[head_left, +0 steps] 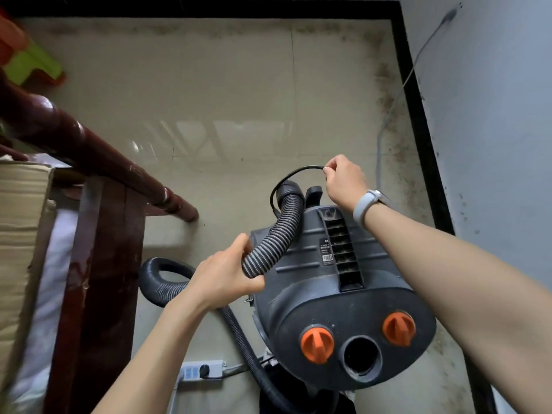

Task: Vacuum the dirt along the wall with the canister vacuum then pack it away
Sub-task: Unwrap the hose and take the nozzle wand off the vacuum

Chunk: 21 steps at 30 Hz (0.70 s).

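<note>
The canister vacuum (334,282) stands on the floor near the right-hand wall, a dark grey moulded plastic body with ribbed panels, a slotted vent down its top, two orange knobs (317,343) and an open round port (362,357) on the near end. A ribbed grey hose (276,234) arches over its top to a smooth black cuff at the far end. The left hand (227,277) grips this hose, fingers and thumb curled round it. More hose loops on the floor to the left and runs under the left forearm, where part of it is hidden. The right hand (343,182), a pale band on its wrist, pinches a thin black power cord (294,172) that curves up from beside the cuff.

Dark specks of dirt (388,94) lie on the glossy beige floor tiles (209,100) along the black skirting (418,115). A white power strip (203,370) lies below the left forearm with a plug in it. At left stands dark red turned wooden furniture (98,162), cut off by the frame edge, with a corrugated cardboard edge (21,222) beside it. A green and orange plastic object (30,64) in the far left corner is too cropped to name.
</note>
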Available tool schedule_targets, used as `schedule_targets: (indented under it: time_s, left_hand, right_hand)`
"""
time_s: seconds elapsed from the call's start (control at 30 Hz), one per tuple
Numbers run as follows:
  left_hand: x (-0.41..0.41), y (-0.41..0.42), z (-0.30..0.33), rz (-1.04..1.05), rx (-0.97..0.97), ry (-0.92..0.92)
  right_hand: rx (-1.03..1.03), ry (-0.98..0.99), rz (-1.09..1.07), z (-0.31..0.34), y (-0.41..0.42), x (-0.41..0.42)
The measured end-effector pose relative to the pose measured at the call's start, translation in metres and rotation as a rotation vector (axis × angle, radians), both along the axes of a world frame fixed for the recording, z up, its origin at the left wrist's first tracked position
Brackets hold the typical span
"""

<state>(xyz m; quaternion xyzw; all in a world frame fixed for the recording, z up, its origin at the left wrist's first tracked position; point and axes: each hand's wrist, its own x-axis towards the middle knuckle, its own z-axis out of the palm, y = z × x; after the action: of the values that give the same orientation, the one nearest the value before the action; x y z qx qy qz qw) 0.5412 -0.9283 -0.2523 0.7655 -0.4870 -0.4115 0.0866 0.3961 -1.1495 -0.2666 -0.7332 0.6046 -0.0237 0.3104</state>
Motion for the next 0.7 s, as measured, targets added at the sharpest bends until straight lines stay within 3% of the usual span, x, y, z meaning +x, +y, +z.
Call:
schedule_targets:
  time_s: [0.13,0.3,0.5,0.6,0.7]
  left_hand:
    - [0.006,0.002,0.004,-0.011,-0.040,-0.010]
    - [-0.005,0.021,0.015,0.003,-0.327,-0.079]
    - [-0.035,0.053,0.035,-0.048,-0.511,-0.081]
    - [-0.045,0.058,0.043,-0.113,-0.548,-0.101]
    - [-0.048,0.066,0.046,-0.193,-0.398,-0.024]
  right_hand:
    - [0.030,-0.024,-0.079,-0.007,-0.005,0.008]
    - [0.072,-0.133,-0.185,-0.004,0.032,0.014]
    - [0.510,-0.310,-0.303,0.028,0.032,0.026]
    - [0.584,-0.201,-0.172,0.039,0.031,0.026]
    - [0.572,-0.067,-0.114,0.047,0.040,0.016]
